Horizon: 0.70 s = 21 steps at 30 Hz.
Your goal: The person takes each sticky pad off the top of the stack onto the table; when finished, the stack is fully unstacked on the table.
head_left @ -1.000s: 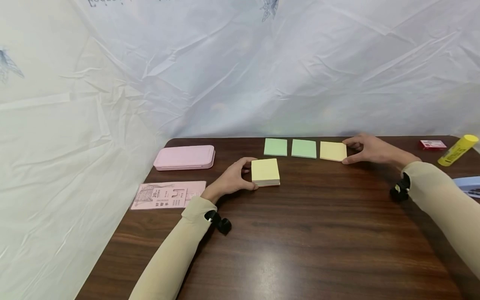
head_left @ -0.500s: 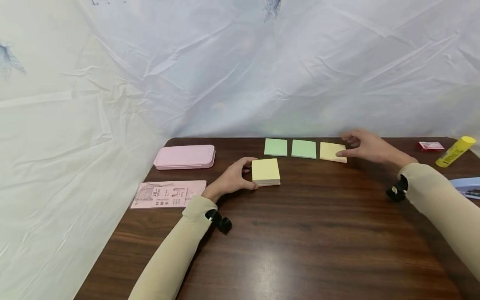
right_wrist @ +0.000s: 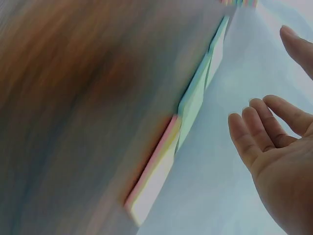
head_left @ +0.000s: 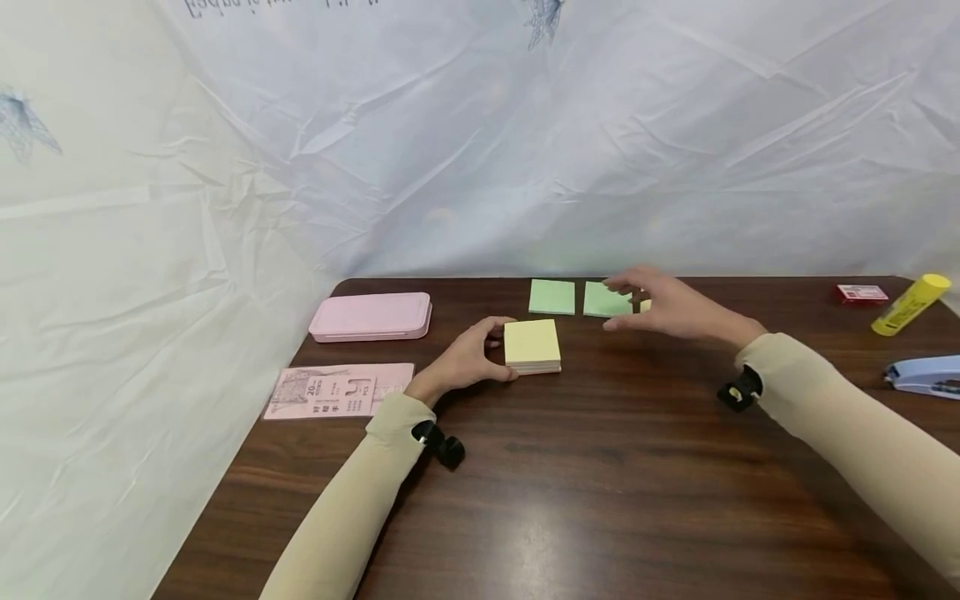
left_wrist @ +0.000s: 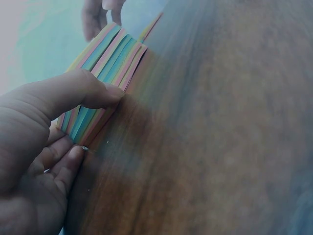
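1. The left hand (head_left: 465, 360) is gripping the sticky-note pad (head_left: 532, 345), a yellow-topped square with multicoloured edges, lying flat on the table (head_left: 600, 467).
2. It is showing no long axis.
3. The right hand (head_left: 667, 307) is hovering empty, fingers relaxed, above the row of loose notes (head_left: 552, 296).

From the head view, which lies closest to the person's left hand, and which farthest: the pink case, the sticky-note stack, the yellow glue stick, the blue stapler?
Measured from the left hand:
1. Sticky-note stack: gripped by that hand, at its right.
2. Pink case: behind and to the left.
3. Blue stapler: far right edge.
4. Yellow glue stick: far right, farther back; nearly level with the stapler, so hard to call.
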Available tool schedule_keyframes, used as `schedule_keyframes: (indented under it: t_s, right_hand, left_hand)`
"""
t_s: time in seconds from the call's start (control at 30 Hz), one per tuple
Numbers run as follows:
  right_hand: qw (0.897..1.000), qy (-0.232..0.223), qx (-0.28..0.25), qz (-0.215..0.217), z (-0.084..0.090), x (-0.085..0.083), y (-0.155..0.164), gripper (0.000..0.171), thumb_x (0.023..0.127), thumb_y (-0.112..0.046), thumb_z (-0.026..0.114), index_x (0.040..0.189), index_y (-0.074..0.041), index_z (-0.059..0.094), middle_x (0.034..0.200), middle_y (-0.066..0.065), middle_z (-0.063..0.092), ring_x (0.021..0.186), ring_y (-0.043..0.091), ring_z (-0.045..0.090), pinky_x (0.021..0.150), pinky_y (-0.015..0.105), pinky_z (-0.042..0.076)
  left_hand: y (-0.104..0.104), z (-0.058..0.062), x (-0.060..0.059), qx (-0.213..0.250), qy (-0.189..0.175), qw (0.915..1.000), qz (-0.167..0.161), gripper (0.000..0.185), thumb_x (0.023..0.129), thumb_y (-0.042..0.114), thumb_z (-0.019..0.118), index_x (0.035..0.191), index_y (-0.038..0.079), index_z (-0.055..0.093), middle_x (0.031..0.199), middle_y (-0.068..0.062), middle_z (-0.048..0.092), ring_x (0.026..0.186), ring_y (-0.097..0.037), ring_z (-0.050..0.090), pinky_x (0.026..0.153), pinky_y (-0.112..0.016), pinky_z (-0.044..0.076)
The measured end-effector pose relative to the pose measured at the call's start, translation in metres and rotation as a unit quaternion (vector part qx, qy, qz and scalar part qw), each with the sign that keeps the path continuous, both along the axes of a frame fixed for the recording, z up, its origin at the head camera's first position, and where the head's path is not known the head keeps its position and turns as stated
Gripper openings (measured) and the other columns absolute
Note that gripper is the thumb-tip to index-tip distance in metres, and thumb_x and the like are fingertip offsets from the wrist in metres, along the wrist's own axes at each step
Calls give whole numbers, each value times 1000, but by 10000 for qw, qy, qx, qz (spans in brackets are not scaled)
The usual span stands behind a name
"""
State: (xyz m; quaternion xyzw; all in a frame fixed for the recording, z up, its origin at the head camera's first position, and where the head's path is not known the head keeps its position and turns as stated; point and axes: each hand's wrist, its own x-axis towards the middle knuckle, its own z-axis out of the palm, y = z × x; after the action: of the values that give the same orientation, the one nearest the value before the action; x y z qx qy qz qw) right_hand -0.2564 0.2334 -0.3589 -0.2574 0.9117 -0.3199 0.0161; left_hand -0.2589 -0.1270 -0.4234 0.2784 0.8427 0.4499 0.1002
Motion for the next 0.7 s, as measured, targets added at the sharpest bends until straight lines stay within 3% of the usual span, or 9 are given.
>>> schedule_keyframes:
  t_s: [0.27, 0.5, 0.7]
  right_hand:
    - [9977, -77, -201, 638, -11, 0, -45, 70, 95, -33, 84, 149, 1, 55, 140, 19, 54, 131, 38, 55, 109, 56, 48]
    - [9962, -100, -164, 854, -19, 0, -67, 73, 91, -33, 88, 149, 0, 57, 138, 14, 57, 128, 33, 59, 107, 52, 50]
    - [9955, -88, 8, 948, -23, 2, -75, 74, 92, -35, 86, 149, 1, 57, 140, 17, 55, 128, 36, 58, 107, 57, 50]
  left_hand:
    - [-3, 1, -1, 39, -15, 10000, 38, 86, 81, 5, 89, 156, 5, 48, 151, -13, 51, 134, -29, 54, 114, -38, 45]
    - [-3, 1, 0, 41, 4, 10000, 27, 86, 82, 6, 89, 156, 5, 47, 147, -14, 54, 133, -29, 54, 114, -38, 45]
    - [-1, -1, 0, 33, 49, 10000, 15, 85, 82, 6, 89, 156, 5, 47, 145, -14, 55, 133, -28, 54, 114, -37, 45]
